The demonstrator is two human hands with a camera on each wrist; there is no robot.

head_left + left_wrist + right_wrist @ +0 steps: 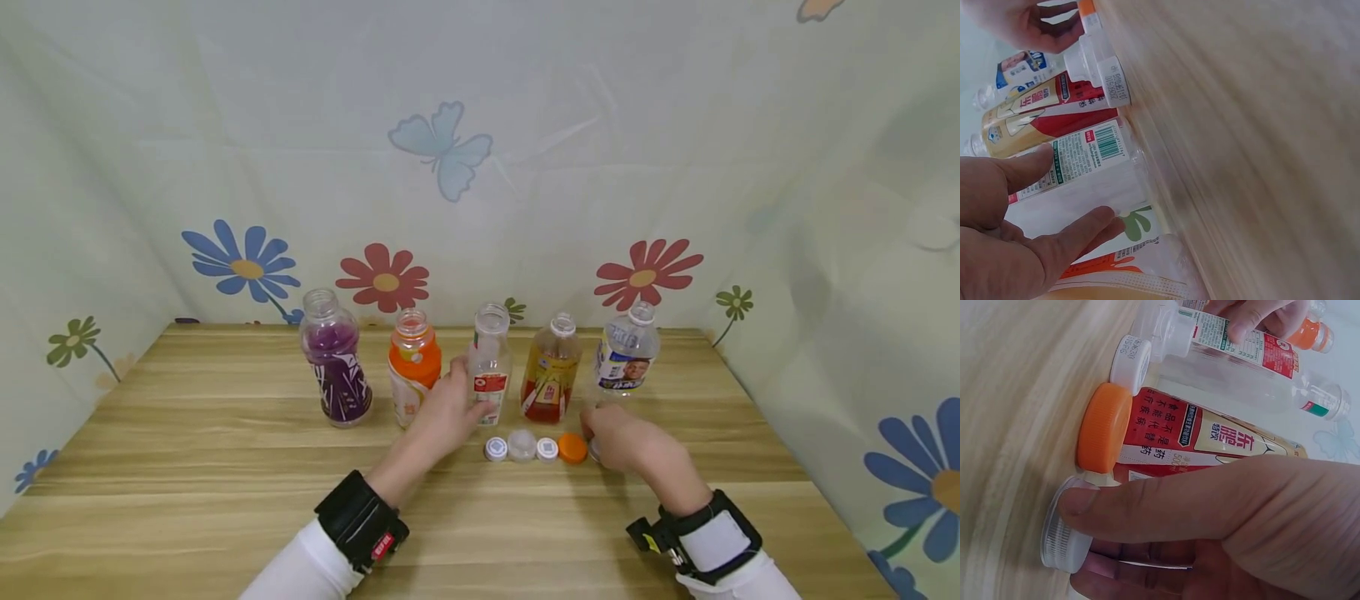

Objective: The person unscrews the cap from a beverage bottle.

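Five open-topped bottles stand in a row on the table. My left hand (442, 421) holds the middle one, a clear bottle (491, 356) with a red-and-white label, thumb on one side and fingers on the other. In the right wrist view, my right hand (1166, 519) pinches a white ridged cap (1063, 544) between thumb and fingers at the table surface. That cap is at the right end of a row, beside an orange cap (572, 448). Further left lie a white cap (547, 450), a translucent cap (522, 446) and another white cap (496, 449).
Left of the held bottle stand a purple-drink bottle (335, 354) and an orange bottle (420, 360). To its right are a gold-and-red bottle (551, 375) and a clear bottle with a blue label (628, 354). A flowered curtain (525, 208) hangs behind the wooden table (187, 467).
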